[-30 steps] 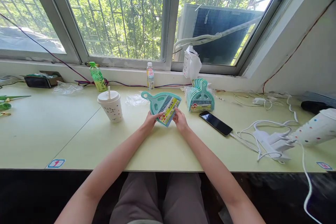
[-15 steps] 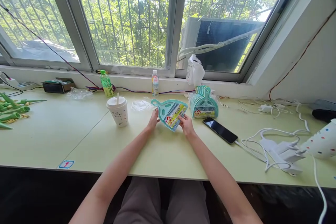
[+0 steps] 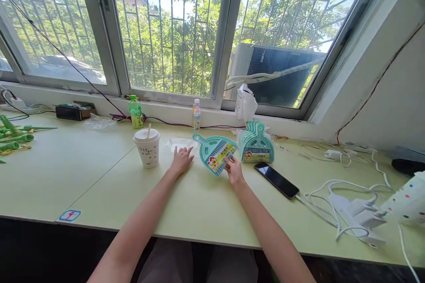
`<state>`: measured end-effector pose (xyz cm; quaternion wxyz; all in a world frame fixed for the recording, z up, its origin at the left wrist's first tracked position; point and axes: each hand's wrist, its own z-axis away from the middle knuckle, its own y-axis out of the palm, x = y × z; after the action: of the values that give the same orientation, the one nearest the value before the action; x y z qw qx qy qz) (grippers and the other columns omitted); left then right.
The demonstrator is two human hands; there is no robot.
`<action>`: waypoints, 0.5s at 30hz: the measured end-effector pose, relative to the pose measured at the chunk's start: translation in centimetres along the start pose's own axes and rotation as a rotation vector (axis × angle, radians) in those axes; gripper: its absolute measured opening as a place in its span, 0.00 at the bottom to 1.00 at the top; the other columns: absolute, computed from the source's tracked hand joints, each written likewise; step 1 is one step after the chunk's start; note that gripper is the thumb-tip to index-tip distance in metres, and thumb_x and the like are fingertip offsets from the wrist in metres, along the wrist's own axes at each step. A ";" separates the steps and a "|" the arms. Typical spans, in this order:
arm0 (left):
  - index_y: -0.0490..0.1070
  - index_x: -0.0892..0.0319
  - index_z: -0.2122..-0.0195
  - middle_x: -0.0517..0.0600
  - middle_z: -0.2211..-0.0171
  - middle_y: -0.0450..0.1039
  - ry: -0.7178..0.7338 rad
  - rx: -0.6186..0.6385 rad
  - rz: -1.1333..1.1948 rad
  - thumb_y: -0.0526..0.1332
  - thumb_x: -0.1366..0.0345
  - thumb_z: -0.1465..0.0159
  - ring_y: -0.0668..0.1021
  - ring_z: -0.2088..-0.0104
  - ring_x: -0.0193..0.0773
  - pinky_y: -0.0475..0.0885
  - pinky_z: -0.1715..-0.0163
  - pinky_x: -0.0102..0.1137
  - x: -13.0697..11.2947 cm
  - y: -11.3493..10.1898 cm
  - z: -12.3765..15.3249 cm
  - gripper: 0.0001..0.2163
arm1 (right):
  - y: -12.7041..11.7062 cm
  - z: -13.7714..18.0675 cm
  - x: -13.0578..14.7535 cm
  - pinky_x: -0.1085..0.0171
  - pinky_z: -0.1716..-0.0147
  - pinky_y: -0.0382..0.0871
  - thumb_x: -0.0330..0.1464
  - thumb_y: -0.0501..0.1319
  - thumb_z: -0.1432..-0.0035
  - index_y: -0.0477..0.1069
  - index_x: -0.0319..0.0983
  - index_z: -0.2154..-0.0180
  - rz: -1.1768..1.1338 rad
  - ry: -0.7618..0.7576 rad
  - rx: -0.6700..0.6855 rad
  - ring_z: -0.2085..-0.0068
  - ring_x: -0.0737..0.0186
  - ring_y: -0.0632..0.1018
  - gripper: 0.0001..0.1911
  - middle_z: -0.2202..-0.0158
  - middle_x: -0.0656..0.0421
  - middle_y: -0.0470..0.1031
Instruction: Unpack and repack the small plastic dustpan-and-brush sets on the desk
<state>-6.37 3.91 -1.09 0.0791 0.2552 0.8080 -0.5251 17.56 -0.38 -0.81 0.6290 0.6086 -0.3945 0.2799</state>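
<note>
Holds a teal dustpan-and-brush set (image 3: 215,154) over the middle of the counter (image 3: 109,194), tilted, with its looped handle toward the far left and its yellow label facing up. Grips it at the near right edge with the right hand (image 3: 235,170), fingers clamped on the rim and label; leaves unclear whether touching the counter or just above it. Rests the left hand (image 3: 181,161) to the left, back upward, with fingers apart and around nothing, overlapping in view a crumpled clear plastic sheet (image 3: 174,143); cannot tell whether touching it. Amounts, by judgement, to a one-handed holding step, with the left hand free beside the plastic. Seems to call next for a steady right-hand grip and, for lifting anything so thin, a pinch of the left fingers rather than a flat palm. Beyond, to the far right of the held piece, shows a row of matching sets (image 3: 257,146) standing handles up, with a black phone (image 3: 277,180) lying on the near side, plugged into a white cable (image 3: 315,207). Farther right, includes a white power strip (image 3: 357,212). To the left, shows a lidded cup (image 3: 147,149) with a straw; beyond, near the window, a green bottle (image 3: 135,112) and a small clear bottle (image 3: 196,115).
</note>
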 end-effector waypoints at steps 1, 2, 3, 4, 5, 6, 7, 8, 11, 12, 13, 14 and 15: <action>0.69 0.59 0.43 0.63 0.57 0.76 -0.003 -0.037 -0.034 0.52 0.59 0.33 0.73 0.47 0.55 0.49 0.40 0.50 -0.3 -0.2 0.0 0.20 | 0.0 0.0 0.0 0.65 0.67 0.79 0.31 0.72 0.57 0.75 0.39 0.64 -0.003 0.000 0.001 0.65 0.62 0.81 0.15 0.63 0.57 0.81; 0.72 0.59 0.46 0.62 0.62 0.77 -0.009 -0.049 -0.072 0.51 0.56 0.32 0.75 0.51 0.56 0.51 0.42 0.50 -0.6 -0.4 0.1 0.20 | 0.0 0.1 0.0 0.66 0.67 0.79 0.31 0.72 0.57 0.75 0.39 0.64 -0.006 0.001 0.001 0.65 0.63 0.81 0.15 0.63 0.57 0.81; 0.74 0.60 0.50 0.62 0.66 0.77 -0.018 -0.035 -0.115 0.50 0.53 0.32 0.76 0.54 0.56 0.54 0.45 0.49 -0.9 -0.6 0.1 0.21 | 0.0 0.1 0.0 0.66 0.67 0.79 0.31 0.72 0.57 0.75 0.39 0.64 -0.007 0.004 -0.004 0.66 0.63 0.81 0.15 0.63 0.57 0.81; 0.76 0.61 0.53 0.63 0.68 0.77 -0.027 -0.002 -0.161 0.49 0.52 0.32 0.76 0.57 0.56 0.56 0.48 0.48 -1.1 -0.6 0.2 0.22 | 0.0 0.1 0.1 0.66 0.68 0.78 0.30 0.72 0.57 0.75 0.39 0.64 -0.004 0.011 -0.013 0.66 0.63 0.81 0.15 0.63 0.57 0.81; 0.77 0.62 0.56 0.63 0.69 0.77 -0.034 0.036 -0.204 0.50 0.50 0.32 0.77 0.59 0.55 0.57 0.50 0.46 -1.3 -0.6 0.3 0.22 | 0.0 0.1 0.1 0.66 0.68 0.78 0.30 0.72 0.57 0.74 0.38 0.64 0.002 0.020 -0.026 0.66 0.63 0.81 0.15 0.64 0.57 0.81; 0.77 0.62 0.57 0.62 0.70 0.77 -0.040 0.069 -0.236 0.51 0.50 0.33 0.77 0.61 0.54 0.58 0.51 0.45 -1.4 -0.4 0.3 0.22 | 0.0 0.1 0.2 0.66 0.68 0.78 0.29 0.72 0.57 0.74 0.38 0.65 0.012 0.030 -0.042 0.67 0.63 0.81 0.14 0.65 0.57 0.81; 0.77 0.62 0.57 0.62 0.70 0.77 -0.043 0.090 -0.250 0.54 0.51 0.34 0.77 0.61 0.53 0.59 0.53 0.43 -1.5 -0.3 0.4 0.20 | 0.1 0.1 0.2 0.65 0.68 0.78 0.29 0.71 0.57 0.74 0.38 0.65 0.023 0.039 -0.057 0.67 0.63 0.81 0.14 0.65 0.57 0.80; 0.77 0.60 0.57 0.61 0.69 0.78 -0.042 0.098 -0.246 0.56 0.53 0.35 0.77 0.61 0.52 0.59 0.53 0.42 -1.5 -0.2 0.4 0.18 | 0.1 0.0 0.3 0.65 0.67 0.78 0.29 0.71 0.57 0.74 0.38 0.65 0.033 0.046 -0.069 0.68 0.62 0.81 0.14 0.66 0.57 0.80; 0.79 0.54 0.58 0.58 0.64 0.79 0.001 0.103 -0.169 0.59 0.61 0.37 0.75 0.57 0.51 0.59 0.54 0.41 -1.6 0.0 0.3 0.11 | 0.2 0.0 0.3 0.64 0.66 0.78 0.28 0.70 0.57 0.74 0.38 0.66 0.049 0.054 -0.083 0.68 0.62 0.81 0.12 0.66 0.57 0.80; 0.80 0.53 0.60 0.57 0.63 0.79 0.019 0.123 -0.134 0.58 0.64 0.37 0.75 0.55 0.51 0.58 0.54 0.41 -1.5 -0.1 0.3 0.11 | 0.2 0.0 0.3 0.64 0.66 0.79 0.28 0.70 0.57 0.74 0.39 0.66 0.051 0.051 -0.083 0.67 0.62 0.81 0.12 0.67 0.57 0.80; 0.81 0.51 0.62 0.56 0.62 0.78 0.032 0.155 -0.098 0.58 0.66 0.38 0.74 0.55 0.51 0.58 0.54 0.42 -1.6 -0.2 0.2 0.11 | 0.2 0.0 0.2 0.64 0.67 0.79 0.28 0.70 0.57 0.74 0.39 0.66 0.051 0.046 -0.081 0.67 0.62 0.81 0.12 0.67 0.57 0.80; 0.81 0.50 0.64 0.55 0.62 0.78 0.038 0.192 -0.062 0.57 0.68 0.39 0.74 0.55 0.51 0.58 0.54 0.42 -1.6 -0.4 0.2 0.12 | 0.1 -0.1 0.1 0.65 0.67 0.79 0.28 0.70 0.57 0.74 0.39 0.66 0.050 0.040 -0.078 0.67 0.62 0.81 0.12 0.67 0.58 0.80; 0.82 0.49 0.66 0.54 0.62 0.78 0.038 0.222 -0.030 0.57 0.69 0.40 0.74 0.55 0.51 0.58 0.54 0.41 -1.7 -0.6 0.1 0.13 | 0.1 -0.1 0.0 0.65 0.67 0.79 0.28 0.71 0.57 0.74 0.39 0.66 0.047 0.034 -0.078 0.67 0.62 0.81 0.13 0.67 0.58 0.80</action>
<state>-5.24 3.04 -0.01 0.0272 0.2604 0.7499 -0.6076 17.55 -0.28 -0.74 0.6521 0.5693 -0.4085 0.2896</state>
